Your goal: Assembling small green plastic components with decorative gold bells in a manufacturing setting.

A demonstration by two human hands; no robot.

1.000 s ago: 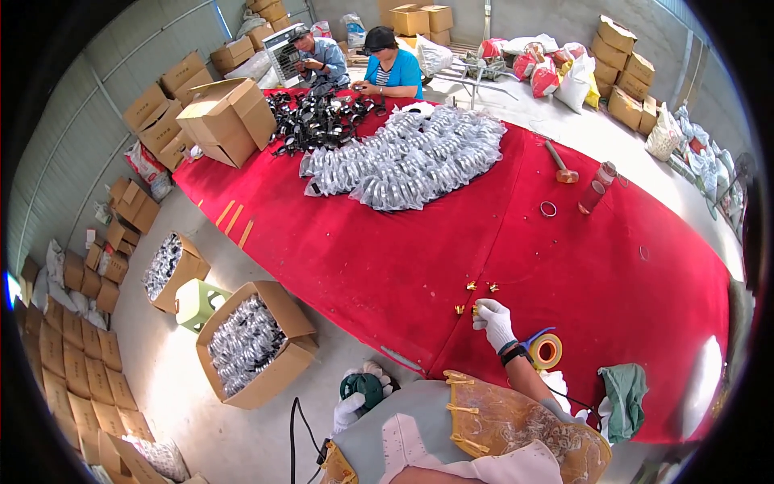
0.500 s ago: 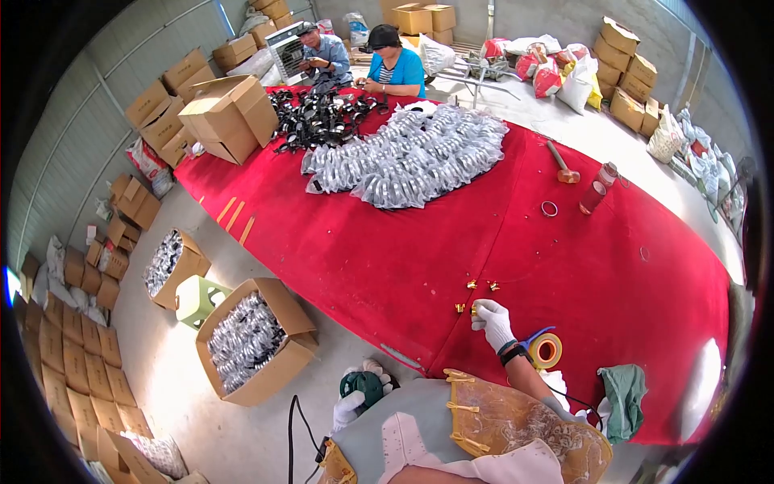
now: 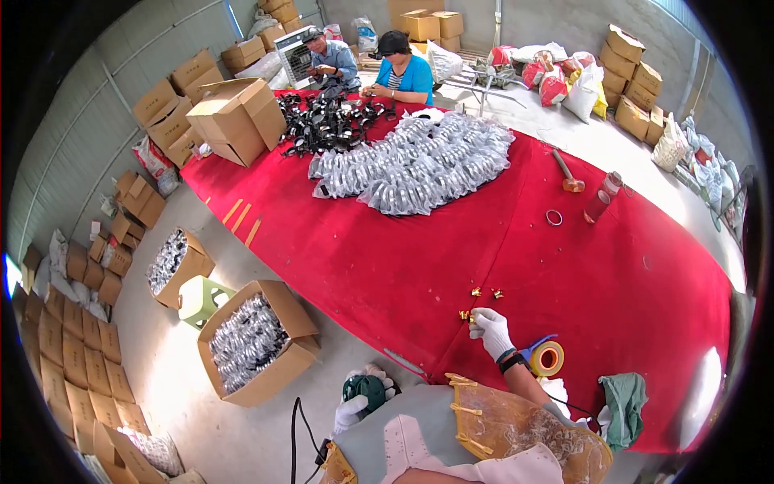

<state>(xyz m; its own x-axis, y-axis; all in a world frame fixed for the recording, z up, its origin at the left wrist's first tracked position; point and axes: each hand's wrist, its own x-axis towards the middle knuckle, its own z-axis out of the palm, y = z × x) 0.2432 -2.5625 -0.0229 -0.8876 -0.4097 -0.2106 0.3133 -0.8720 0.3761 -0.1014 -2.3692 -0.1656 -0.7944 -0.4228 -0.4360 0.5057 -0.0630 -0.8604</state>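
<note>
My right hand [image 3: 490,331], in a white glove, is over the near part of the red table with its fingertips pinched on a small gold-coloured metal piece [image 3: 472,319]. Right beside those fingertips lies another gold metal piece [image 3: 463,315]. Two more, a gold piece on the left [image 3: 476,292] and one on the right [image 3: 497,294], rest a little farther off. My left hand [image 3: 348,412], also white-gloved, is wrapped round a dark green rounded object [image 3: 364,390] below the table's near edge. Its exact kind is not clear.
Beside my right wrist lies a yellow tape roll [image 3: 547,358] with a blue part. Farther off are a hammer [image 3: 571,179], a metal ring [image 3: 553,217], a reddish bottle [image 3: 597,206] and bagged parts [image 3: 419,161]. A carton [image 3: 297,310] stands left; two people sit at the far end.
My right hand has moved slightly left, closer to the nearest loose gold piece. The whole view has shifted a little. My left hand keeps its hold on the green object.
</note>
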